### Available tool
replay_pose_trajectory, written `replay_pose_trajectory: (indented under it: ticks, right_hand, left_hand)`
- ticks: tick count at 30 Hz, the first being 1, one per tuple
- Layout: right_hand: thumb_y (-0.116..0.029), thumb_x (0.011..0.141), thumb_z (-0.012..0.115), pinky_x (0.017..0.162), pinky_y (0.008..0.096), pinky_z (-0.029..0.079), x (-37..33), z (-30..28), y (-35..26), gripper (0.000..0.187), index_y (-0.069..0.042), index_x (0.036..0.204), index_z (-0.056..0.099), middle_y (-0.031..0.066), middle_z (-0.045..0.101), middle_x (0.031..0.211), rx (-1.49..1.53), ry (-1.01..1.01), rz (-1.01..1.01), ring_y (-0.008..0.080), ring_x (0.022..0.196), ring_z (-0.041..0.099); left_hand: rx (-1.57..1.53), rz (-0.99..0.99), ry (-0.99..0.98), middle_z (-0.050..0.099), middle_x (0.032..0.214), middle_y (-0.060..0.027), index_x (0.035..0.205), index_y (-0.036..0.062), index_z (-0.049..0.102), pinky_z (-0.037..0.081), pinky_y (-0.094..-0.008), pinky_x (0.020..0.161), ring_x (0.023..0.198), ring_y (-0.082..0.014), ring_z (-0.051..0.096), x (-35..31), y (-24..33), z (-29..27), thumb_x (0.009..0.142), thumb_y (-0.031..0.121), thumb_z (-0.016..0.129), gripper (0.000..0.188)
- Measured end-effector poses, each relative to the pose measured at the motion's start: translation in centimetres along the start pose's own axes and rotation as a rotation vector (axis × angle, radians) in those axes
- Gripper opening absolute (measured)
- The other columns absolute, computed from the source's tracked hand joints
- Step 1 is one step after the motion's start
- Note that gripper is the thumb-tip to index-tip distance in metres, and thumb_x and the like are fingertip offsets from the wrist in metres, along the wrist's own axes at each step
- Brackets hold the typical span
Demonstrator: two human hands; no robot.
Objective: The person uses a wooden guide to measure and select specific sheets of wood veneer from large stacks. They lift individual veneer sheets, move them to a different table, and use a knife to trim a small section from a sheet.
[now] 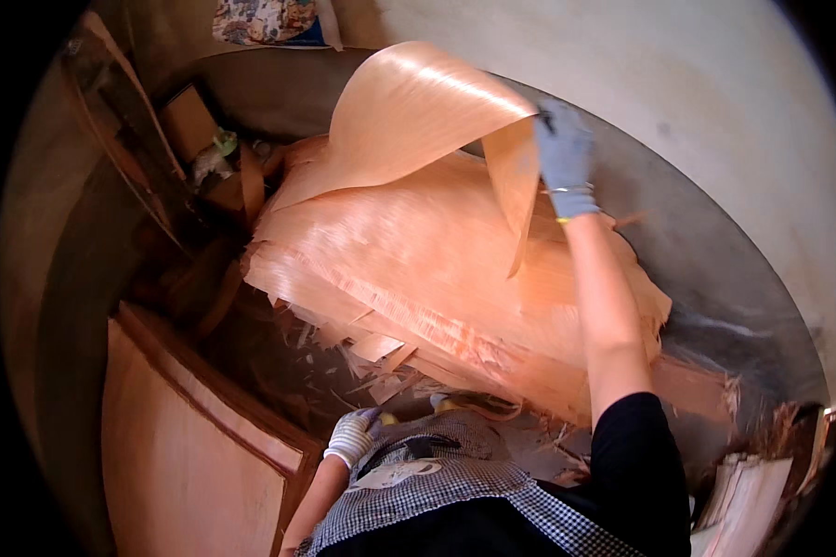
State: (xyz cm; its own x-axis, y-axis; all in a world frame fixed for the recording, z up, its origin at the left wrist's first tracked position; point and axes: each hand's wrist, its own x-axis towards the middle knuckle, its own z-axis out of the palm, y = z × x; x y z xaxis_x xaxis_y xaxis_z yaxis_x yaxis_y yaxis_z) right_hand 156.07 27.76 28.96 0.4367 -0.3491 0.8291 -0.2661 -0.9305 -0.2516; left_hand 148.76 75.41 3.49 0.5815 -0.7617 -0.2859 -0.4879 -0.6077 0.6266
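Note:
My right hand [564, 153], in a grey work glove, is raised over the far right of a stack of reddish wood veneer. Its fingers are closed on the corner of a thin veneer sheet [418, 111]. That sheet arches up and curls over, its left end resting on the stack, with a pointed flap hanging below the hand. Beneath lies the veneer stack [418, 251], its near edge ragged and splintered. My left hand [351, 438], in a striped glove, is low beside my checked apron [437, 487], apart from the stack. Its fingers are too small and partly hidden to read.
A second veneer stack [195, 436] stands at the near left. Torn strips [390, 357] litter the floor along the main stack. Clutter with a cardboard box [188, 123] sits far left against the wall [659, 56]. More veneer pieces [748, 497] lie near right.

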Motion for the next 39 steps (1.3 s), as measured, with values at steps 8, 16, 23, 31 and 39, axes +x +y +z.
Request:
replay_pose_trajectory:
  ticks: [8,16,23,31,39]
  right_hand:
    - [-0.006,0.078,0.059,0.073,0.032,0.05,-9.9,-22.2,-6.5,0.023,-0.002,0.1,0.063,0.0132,0.064,0.096,-0.467,-0.021,0.228,0.0274,0.083,0.063]
    - [-0.004,0.076,0.055,0.083,0.0352,0.048,-32.1,-43.7,-15.2,0.026,-0.003,0.101,0.063,0.0155,0.063,0.103,-0.794,0.02,0.697,0.0303,0.093,0.061]
    - [-0.006,0.072,0.056,0.071,0.0359,0.05,-53.0,-55.5,-34.1,0.033,-0.01,0.105,0.061,0.0127,0.062,0.103,-1.006,0.215,1.031,0.0318,0.085,0.062]
    - [-0.006,0.079,0.056,0.076,0.0325,0.05,-64.1,-64.5,-55.3,0.022,-0.007,0.1,0.064,0.0122,0.064,0.101,-1.218,0.371,1.392,0.0277,0.089,0.063]
    - [0.001,0.08,0.051,0.051,0.0243,0.045,-71.0,-73.9,-71.3,0.024,-0.002,0.101,0.064,0.0069,0.062,0.076,-1.216,0.912,1.814,0.0114,0.055,0.055]
  left_hand:
    - [-0.944,-0.144,-0.109,0.06,0.107,-0.0097,0.121,0.0029,0.051,0.045,-0.0288,0.085,0.096,-0.0189,0.057,2.7,-4.1,0.3,0.088,0.018,0.054,0.036]
    - [-1.659,-0.39,-0.539,0.044,0.13,-0.0156,0.127,-0.0033,0.039,0.037,-0.0409,0.095,0.113,-0.0249,0.046,8.0,7.7,-0.3,0.081,0.068,0.038,0.085]
    - [-0.562,0.67,-0.208,0.049,0.127,-0.0115,0.13,0.0035,0.038,0.038,-0.0398,0.099,0.115,-0.0257,0.048,13.5,7.3,5.1,0.088,0.023,0.053,0.049]
    - [-1.258,-0.093,-0.927,0.046,0.13,-0.0109,0.128,0.009,0.041,0.041,-0.0419,0.094,0.114,-0.0272,0.047,-7.8,26.3,12.9,0.088,0.049,0.045,0.057]
    - [-1.056,0.388,-1.321,0.046,0.123,-0.009,0.129,0.0125,0.04,0.042,-0.0389,0.094,0.109,-0.0246,0.048,-29.9,32.3,24.4,0.088,0.055,0.042,0.059]
